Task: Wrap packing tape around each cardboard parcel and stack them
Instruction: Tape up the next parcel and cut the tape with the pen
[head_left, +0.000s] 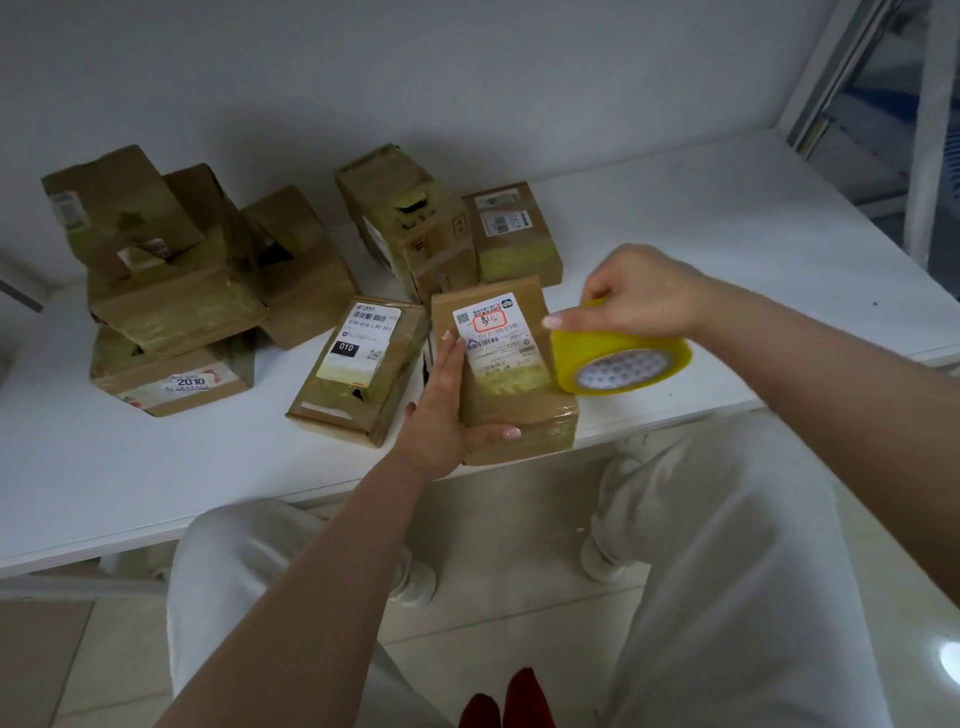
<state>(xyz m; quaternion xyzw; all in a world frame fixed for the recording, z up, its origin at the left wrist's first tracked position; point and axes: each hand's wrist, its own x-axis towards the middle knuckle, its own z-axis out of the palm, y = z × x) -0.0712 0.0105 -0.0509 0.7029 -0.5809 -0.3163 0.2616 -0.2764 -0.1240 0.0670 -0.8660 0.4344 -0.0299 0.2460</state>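
The left hand (441, 410) grips a flat brown cardboard parcel (511, 374) at its near left corner, thumb wrapped over the near end, fingers lying straight along the left edge. The parcel is a slim rectangular block, tilted up off the white table (727, 249), with a white printed label on its top face and glossy yellowish tape creased over its near end.

Just right of that parcel, the right hand (639, 296) pinches a roll (618, 358) of yellow tape from above, fingers curled over the rim and one finger stretched toward the parcel's right edge. The roll is a wide smooth ring with a pale, dimpled core face; it touches or almost touches the parcel's side, I cannot tell which.

Left of the left hand, one similar flat box (361, 369) lies on the table, labelled and taped, its tape wrinkled and torn.

Beyond both hands stand two more boxes (457, 228), one upright and taller with ragged tape, one low beside it.

Far to the left sits a rough pile (176, 280) of about five crumpled, tape-patched boxes, stacked in about three loose layers against the white wall.
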